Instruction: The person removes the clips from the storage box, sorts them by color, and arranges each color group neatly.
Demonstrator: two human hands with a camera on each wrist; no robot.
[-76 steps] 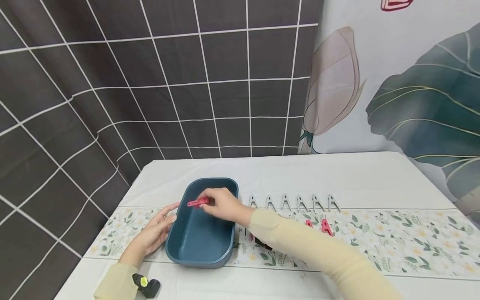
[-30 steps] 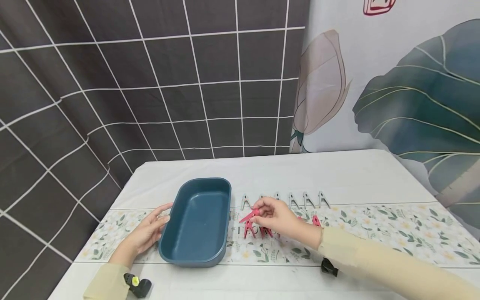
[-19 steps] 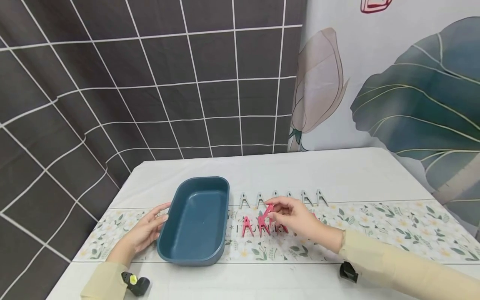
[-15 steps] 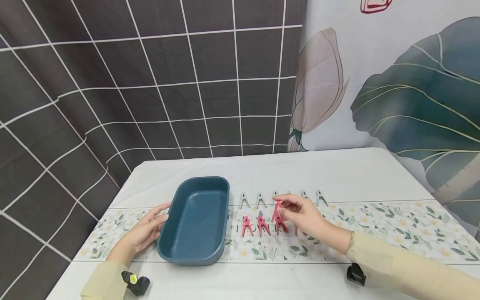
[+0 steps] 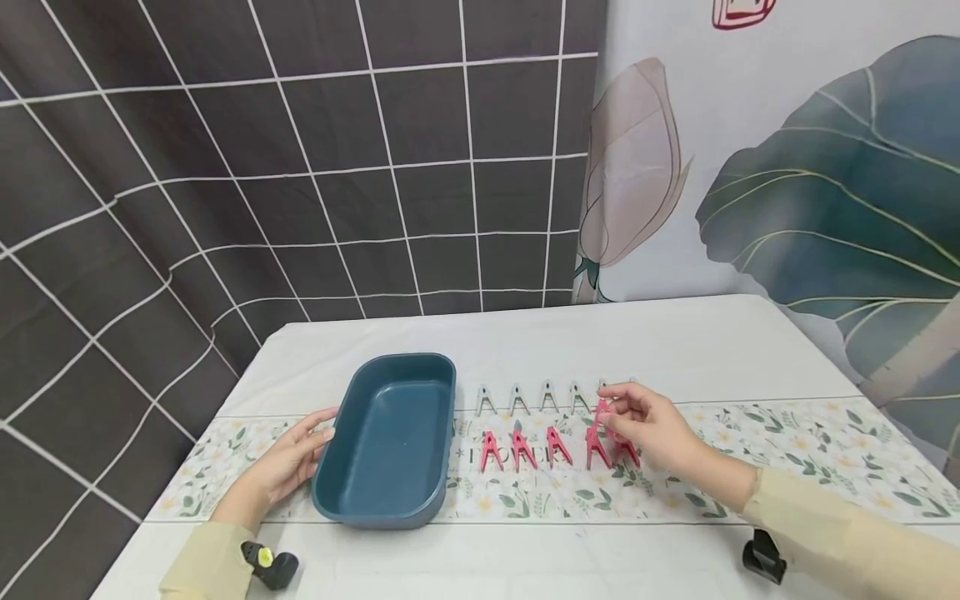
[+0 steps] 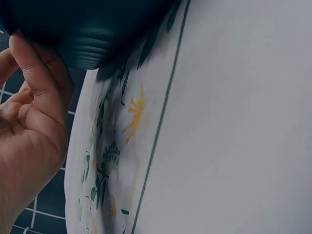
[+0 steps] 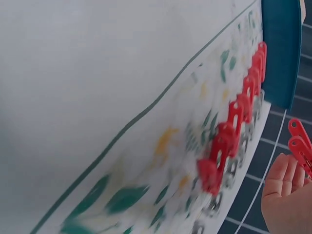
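Observation:
My right hand (image 5: pixel 656 425) pinches a red clothespin (image 5: pixel 602 408) between thumb and fingertips, above the right end of a row of red clothespins (image 5: pixel 558 447). In the right wrist view the held clothespin (image 7: pixel 300 146) sticks up from the fingers, and the row on the cloth runs toward the tub. To the left, my left hand (image 5: pixel 292 458) rests with extended fingers against the side of a blue rectangular tub (image 5: pixel 378 522). Its fingertips touch the outer wall in the left wrist view.
Behind the red row stands a row of grey clothespins (image 5: pixel 547 395), its right end partly covered by my right hand. A white cloth with a flowered band (image 5: pixel 787 450) covers the table. Dark gridded curtain (image 5: pixel 420 192) hangs behind.
My right hand has come out of the tub with a red clothespin and travelled right along the red row to its far end. The left hand stays at the tub.

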